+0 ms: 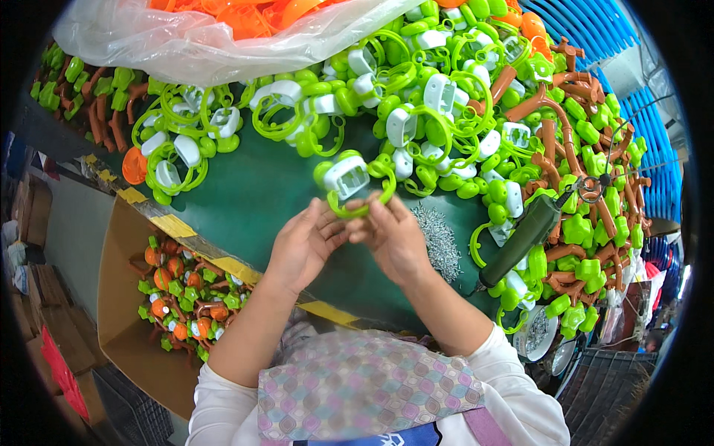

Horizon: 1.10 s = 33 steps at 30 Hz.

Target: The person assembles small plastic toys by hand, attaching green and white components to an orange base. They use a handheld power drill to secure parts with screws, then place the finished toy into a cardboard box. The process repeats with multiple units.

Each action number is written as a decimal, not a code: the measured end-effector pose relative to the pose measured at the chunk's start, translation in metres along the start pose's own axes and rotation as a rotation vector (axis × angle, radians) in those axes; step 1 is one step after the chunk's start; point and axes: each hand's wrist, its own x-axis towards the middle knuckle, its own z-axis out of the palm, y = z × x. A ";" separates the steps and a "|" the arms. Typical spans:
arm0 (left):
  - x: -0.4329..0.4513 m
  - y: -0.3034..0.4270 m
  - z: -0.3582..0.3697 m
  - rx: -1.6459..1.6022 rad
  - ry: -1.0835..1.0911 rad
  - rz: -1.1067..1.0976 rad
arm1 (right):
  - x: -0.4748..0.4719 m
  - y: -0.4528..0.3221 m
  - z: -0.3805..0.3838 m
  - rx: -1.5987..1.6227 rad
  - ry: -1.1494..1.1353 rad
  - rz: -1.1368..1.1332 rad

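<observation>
Both hands meet at the middle of the green work surface (234, 167). My left hand (309, 240) is palm up, its fingertips at the lower left of a green plastic ring part (387, 187) with a white housing (346, 176). My right hand (390, 234) pinches the lower edge of that ring between thumb and fingers. Whether the left fingers grip it too is not plain. Beside the right hand lies a pile of small metal screws (440, 242). A dark green electric screwdriver (521, 242) hangs further right. More green and white ring parts (440, 100) are heaped beyond the hands.
An orange-filled plastic bag (195, 50) is at the top. Brown branch-shaped parts with green pieces (591, 223) pile up at the right. A cardboard box (120, 284) of orange, green and brown assemblies (184, 295) stands below the yellow-taped table edge (173, 224). A screw bowl (538, 334) is lower right.
</observation>
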 end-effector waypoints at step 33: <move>-0.017 -0.003 -0.037 0.375 -0.100 0.195 | 0.004 -0.009 0.000 -1.582 -0.564 -0.610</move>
